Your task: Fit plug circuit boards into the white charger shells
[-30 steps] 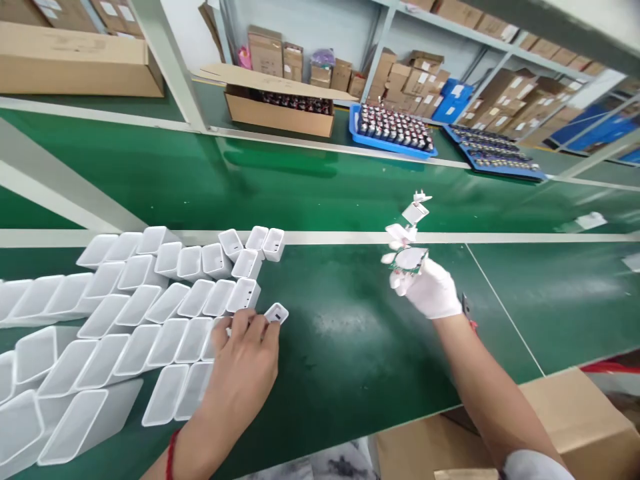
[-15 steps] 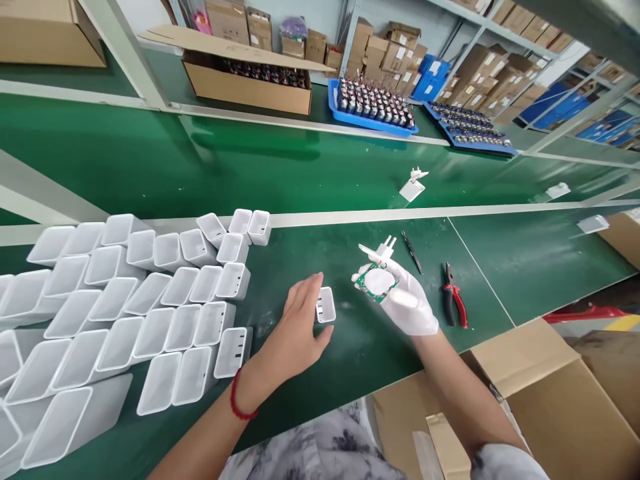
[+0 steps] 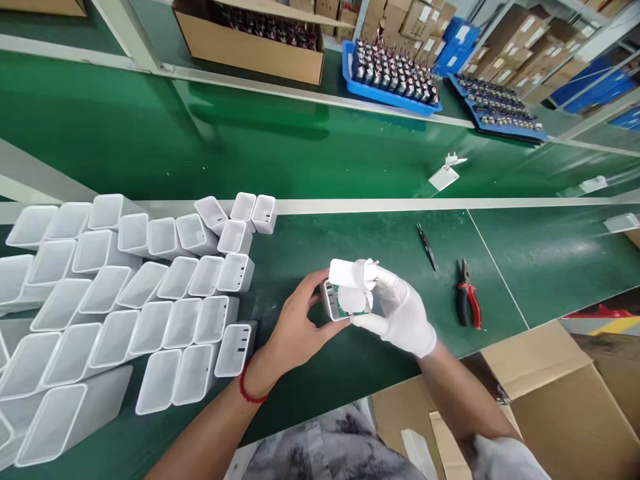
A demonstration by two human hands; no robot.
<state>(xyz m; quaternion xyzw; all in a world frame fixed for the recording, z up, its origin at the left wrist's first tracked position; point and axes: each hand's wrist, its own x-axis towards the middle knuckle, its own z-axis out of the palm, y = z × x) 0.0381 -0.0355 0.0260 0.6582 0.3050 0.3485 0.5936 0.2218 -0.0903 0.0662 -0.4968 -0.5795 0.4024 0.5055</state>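
Note:
My bare left hand (image 3: 305, 327), with a red cord at the wrist, is closed around a small white plastic housing (image 3: 330, 301) with slots in its end. In my white-gloved right hand (image 3: 400, 310) is a green circuit board (image 3: 345, 311) with a round white pad (image 3: 351, 300) on it. The board sits at the housing's open side, partly inside or over it; I cannot tell how deep. A white cover piece (image 3: 343, 272) attached to the board stands above it, beside my gloved fingers. Part of the board is hidden behind those fingers.
Rows of open white housings (image 3: 117, 340) fill the left of the green bench. Black tweezers (image 3: 427, 247) and red-black pliers (image 3: 469, 297) lie to the right. An open cardboard box (image 3: 555, 393) stands at lower right. A blue tray (image 3: 395, 97) of parts sits on the shelf behind.
My left hand has taken hold of the housing and raised it. My right hand has brought the circuit board leftward to its open side. The view has shifted slightly.

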